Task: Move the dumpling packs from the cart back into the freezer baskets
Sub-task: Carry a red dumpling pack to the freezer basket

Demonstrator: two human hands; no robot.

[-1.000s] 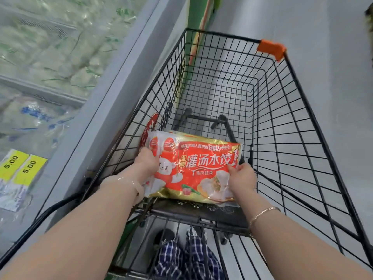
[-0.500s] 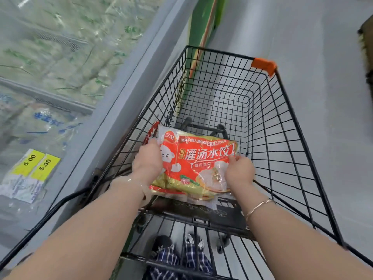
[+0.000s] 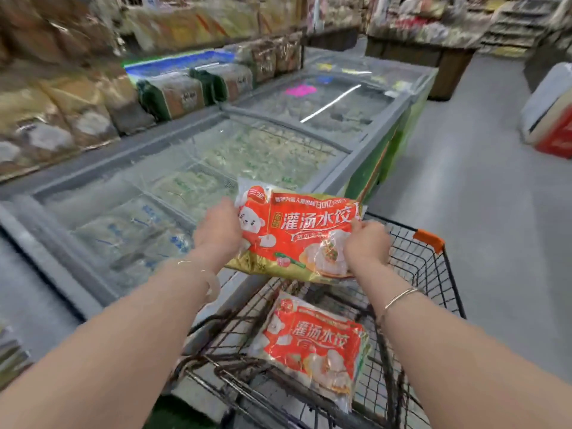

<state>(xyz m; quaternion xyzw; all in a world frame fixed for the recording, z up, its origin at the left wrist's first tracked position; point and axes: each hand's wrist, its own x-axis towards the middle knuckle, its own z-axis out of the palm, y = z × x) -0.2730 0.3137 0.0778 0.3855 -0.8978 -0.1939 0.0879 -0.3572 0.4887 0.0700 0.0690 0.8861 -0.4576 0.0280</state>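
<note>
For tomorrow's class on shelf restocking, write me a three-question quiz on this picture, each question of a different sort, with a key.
1. True or false: the red dumpling pack is gripped by both hands, the left hand and the right hand.
2. Where does the second dumpling pack lie?
A. on the freezer lid
B. in the cart
C. on the floor
3. Fill in: the corner guard on the cart is coloured ____.

Key
1. True.
2. B.
3. Orange: the guard sits on the far right corner. The freezer stands to the left of the cart.
</note>
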